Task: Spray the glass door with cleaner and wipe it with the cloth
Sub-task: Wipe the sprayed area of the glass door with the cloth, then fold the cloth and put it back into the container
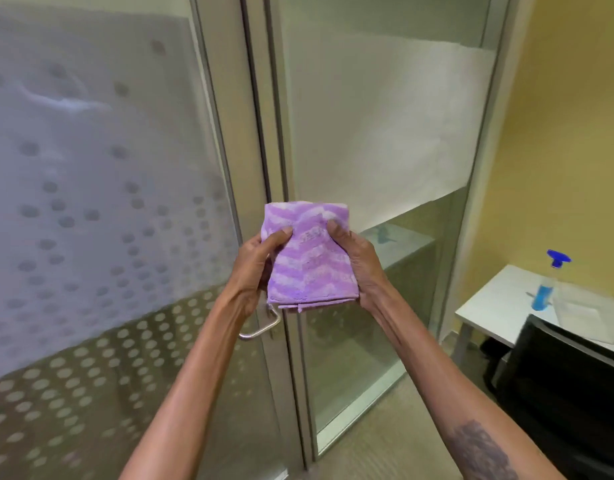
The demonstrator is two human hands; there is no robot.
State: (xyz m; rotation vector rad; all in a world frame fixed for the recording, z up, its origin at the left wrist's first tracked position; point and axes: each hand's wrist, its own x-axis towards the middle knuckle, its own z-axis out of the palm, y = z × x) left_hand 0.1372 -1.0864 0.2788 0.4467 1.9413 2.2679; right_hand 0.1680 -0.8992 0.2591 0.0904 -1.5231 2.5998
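A folded purple cloth (309, 254) with pale zigzag stripes is held up in front of me by both hands. My left hand (255, 268) grips its left edge, thumb on top. Gripping the right edge is my right hand (356, 261). The glass door (91, 202) with a frosted dotted film fills the left side, and wet streaks show high on it. The spray bottle (546, 285), with blue liquid and a blue nozzle, stands on a white table at the right, away from both hands.
A metal door handle (260, 329) sits just below my left hand. A fixed glass panel (385, 133) with a frosted band stands right of the door frame. The white table (499, 303) and a black chair (562, 382) stand by the yellow wall.
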